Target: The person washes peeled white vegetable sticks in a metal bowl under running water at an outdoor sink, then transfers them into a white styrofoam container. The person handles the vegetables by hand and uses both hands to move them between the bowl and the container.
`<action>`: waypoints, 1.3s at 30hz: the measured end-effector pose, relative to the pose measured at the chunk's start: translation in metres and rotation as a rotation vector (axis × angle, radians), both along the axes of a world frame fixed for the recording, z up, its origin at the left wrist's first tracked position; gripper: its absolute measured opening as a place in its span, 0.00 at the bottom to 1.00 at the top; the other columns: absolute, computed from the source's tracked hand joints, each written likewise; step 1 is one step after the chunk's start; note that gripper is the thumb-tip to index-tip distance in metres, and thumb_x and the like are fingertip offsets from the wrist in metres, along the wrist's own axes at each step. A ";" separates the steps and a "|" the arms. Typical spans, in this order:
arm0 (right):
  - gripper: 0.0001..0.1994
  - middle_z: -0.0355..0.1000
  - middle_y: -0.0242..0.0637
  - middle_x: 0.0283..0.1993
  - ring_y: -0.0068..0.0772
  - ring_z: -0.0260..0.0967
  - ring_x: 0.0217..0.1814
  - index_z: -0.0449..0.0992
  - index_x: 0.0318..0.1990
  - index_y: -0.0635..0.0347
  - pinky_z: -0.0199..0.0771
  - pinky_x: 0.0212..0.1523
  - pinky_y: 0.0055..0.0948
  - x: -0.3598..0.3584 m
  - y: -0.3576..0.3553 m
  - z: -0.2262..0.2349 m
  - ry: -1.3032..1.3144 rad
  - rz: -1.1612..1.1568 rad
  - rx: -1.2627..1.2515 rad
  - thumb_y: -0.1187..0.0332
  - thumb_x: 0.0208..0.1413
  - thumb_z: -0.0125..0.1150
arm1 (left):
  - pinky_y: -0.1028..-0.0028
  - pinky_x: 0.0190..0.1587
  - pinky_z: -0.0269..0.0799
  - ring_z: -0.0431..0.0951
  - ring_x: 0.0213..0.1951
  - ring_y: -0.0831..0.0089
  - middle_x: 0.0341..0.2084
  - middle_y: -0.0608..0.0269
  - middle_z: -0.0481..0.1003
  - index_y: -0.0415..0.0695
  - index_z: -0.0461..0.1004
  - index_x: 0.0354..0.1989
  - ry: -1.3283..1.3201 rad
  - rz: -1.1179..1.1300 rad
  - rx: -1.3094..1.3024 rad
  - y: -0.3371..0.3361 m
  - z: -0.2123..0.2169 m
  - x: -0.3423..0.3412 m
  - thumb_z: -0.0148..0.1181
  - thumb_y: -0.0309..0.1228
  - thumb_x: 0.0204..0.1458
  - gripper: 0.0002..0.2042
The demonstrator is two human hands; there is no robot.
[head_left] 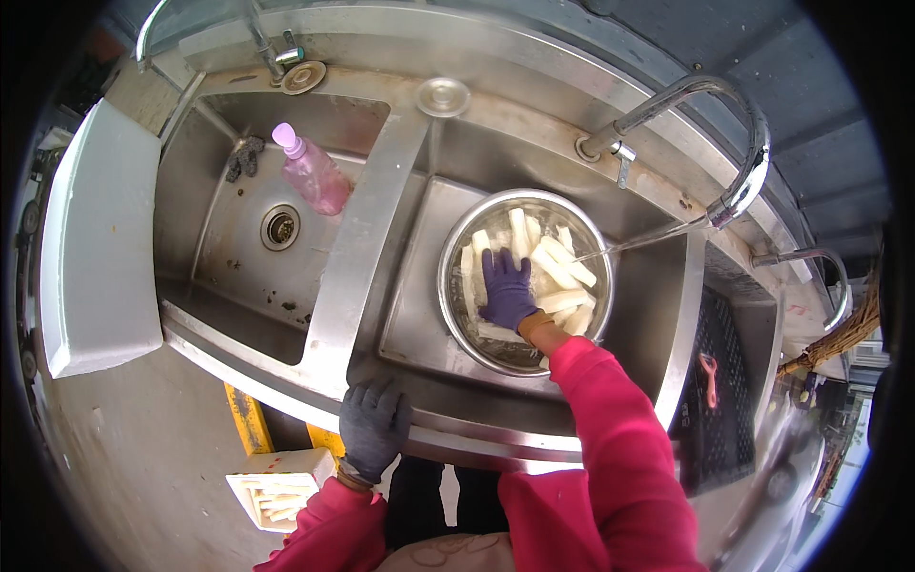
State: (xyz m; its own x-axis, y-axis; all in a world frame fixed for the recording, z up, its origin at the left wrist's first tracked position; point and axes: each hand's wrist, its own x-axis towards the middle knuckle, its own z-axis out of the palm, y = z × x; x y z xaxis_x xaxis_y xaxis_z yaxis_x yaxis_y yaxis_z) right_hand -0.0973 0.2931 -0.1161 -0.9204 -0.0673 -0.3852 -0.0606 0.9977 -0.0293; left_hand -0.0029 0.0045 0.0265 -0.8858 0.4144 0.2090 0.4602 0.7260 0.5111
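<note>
My right hand (508,292), in a purple glove, is inside a round steel bowl (446,310) with its fingers spread. It touches long white pieces that look like peeled root vegetable (560,262), lying in water. A thin stream runs from the curved tap (739,195) into the bowl's right side. The bowl stands in the middle sink basin (419,324). My left hand (375,427), in a dark grey glove, rests on the sink's front edge (448,434) with its fingers bent over it; the fingertips are hard to see.
The left basin (224,243) holds a pink pump bottle (316,177) and a dark scrubber (245,158). A white foam box (105,238) stands at its left. Below, another box (276,488) contains similar white pieces. A red-handled peeler (708,379) lies on the black mat (720,419) at right.
</note>
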 end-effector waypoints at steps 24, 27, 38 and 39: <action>0.29 0.68 0.40 0.53 0.42 0.61 0.62 0.69 0.55 0.59 0.71 0.51 0.37 0.065 0.069 0.018 0.086 0.302 -0.039 0.63 0.42 0.67 | 0.57 0.43 0.71 0.74 0.40 0.51 0.41 0.53 0.75 0.42 0.72 0.37 0.027 -0.029 -0.018 0.000 0.000 0.001 0.62 0.26 0.44 0.11; 0.22 0.73 0.44 0.44 0.46 0.67 0.56 0.71 0.49 0.57 0.73 0.48 0.41 0.053 0.057 0.009 0.158 0.093 -0.152 0.61 0.45 0.65 | 0.57 0.43 0.71 0.74 0.40 0.52 0.41 0.53 0.75 0.42 0.72 0.37 0.018 -0.025 -0.003 0.000 0.000 0.000 0.63 0.25 0.44 0.11; 0.39 0.70 0.60 0.55 0.56 0.70 0.56 0.57 0.66 0.68 0.70 0.56 0.44 0.019 0.089 0.037 0.217 -0.335 -0.436 0.49 0.55 0.60 | 0.57 0.43 0.71 0.74 0.39 0.52 0.40 0.52 0.75 0.42 0.72 0.36 0.035 -0.034 0.020 0.001 0.002 -0.002 0.63 0.26 0.45 0.10; 0.44 0.64 0.64 0.61 0.57 0.66 0.62 0.50 0.70 0.71 0.66 0.61 0.41 0.022 0.083 0.032 -0.003 -0.298 -0.375 0.47 0.55 0.58 | 0.57 0.43 0.71 0.75 0.39 0.52 0.40 0.52 0.75 0.42 0.72 0.36 0.036 -0.036 0.019 0.001 0.003 -0.002 0.63 0.26 0.45 0.10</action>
